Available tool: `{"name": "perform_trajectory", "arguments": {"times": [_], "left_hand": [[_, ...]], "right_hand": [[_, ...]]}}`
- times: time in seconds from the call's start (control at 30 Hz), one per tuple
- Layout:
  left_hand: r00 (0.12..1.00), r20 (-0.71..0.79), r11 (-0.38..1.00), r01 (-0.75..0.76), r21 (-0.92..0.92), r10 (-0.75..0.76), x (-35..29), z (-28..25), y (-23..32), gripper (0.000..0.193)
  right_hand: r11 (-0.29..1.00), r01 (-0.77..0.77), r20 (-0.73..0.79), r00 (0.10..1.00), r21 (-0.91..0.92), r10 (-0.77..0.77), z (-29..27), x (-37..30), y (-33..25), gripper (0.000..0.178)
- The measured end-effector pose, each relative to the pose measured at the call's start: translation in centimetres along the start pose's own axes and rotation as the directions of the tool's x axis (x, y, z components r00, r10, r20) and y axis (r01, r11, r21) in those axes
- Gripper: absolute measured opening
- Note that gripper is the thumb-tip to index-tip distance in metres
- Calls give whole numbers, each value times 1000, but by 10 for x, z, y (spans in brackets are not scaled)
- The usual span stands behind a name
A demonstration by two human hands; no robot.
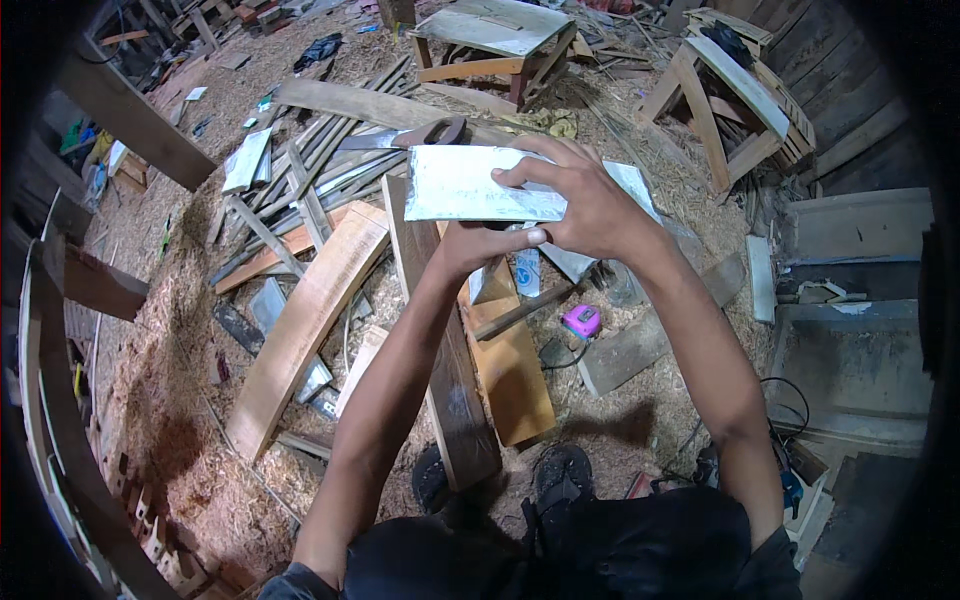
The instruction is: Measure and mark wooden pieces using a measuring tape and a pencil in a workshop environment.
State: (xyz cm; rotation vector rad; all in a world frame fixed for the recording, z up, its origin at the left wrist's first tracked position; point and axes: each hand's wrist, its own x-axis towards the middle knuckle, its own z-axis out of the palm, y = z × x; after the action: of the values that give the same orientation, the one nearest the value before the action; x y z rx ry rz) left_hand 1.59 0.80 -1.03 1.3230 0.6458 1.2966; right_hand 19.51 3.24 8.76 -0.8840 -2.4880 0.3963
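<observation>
A pale, shiny rectangular panel (455,185) is held up in front of me, its broad face toward me. My right hand (595,200) grips its right end, the thumb and a finger lying across the face. Under the lower edge, my left hand (480,245) holds on from below with its thumb stretched right, meeting the right hand; its other fingers are hidden behind the panel. Just beyond the panel lies a handsaw (440,133) with a brown handle. Below the hands, a dark wooden stick (525,312) crosses an orange-brown board (515,390).
A pink-purple tape measure (582,320) lies right of the boards. A long dark plank (450,410) and a pale plank (310,330) lean near my feet. Wood strips (330,165) pile up at left. Behind stand a low table (490,30) and a wooden frame (735,90).
</observation>
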Motion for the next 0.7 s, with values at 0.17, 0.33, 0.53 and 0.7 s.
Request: {"name": "perform_trajectory", "arguments": {"times": [0.17,0.33,0.53,0.7], "left_hand": [[993,-83,996,-88,-16,87,-2,-2,-12,61],[996,-19,994,-94,-52,93,-2,-8,-12,59],[994,-11,984,-109,-139,109,-6,-6,-11,60],[980,-193,987,-80,-137,53,-15,0,-9,64]], "right_hand": [[999,14,-9,1000,-33,-14,4,3,-4,50],[998,39,2,999,-40,-39,3,2,-8,51],[999,28,31,999,-41,-26,0,1,-8,50],[1000,23,64,998,5,-23,-4,6,-16,53]]}}
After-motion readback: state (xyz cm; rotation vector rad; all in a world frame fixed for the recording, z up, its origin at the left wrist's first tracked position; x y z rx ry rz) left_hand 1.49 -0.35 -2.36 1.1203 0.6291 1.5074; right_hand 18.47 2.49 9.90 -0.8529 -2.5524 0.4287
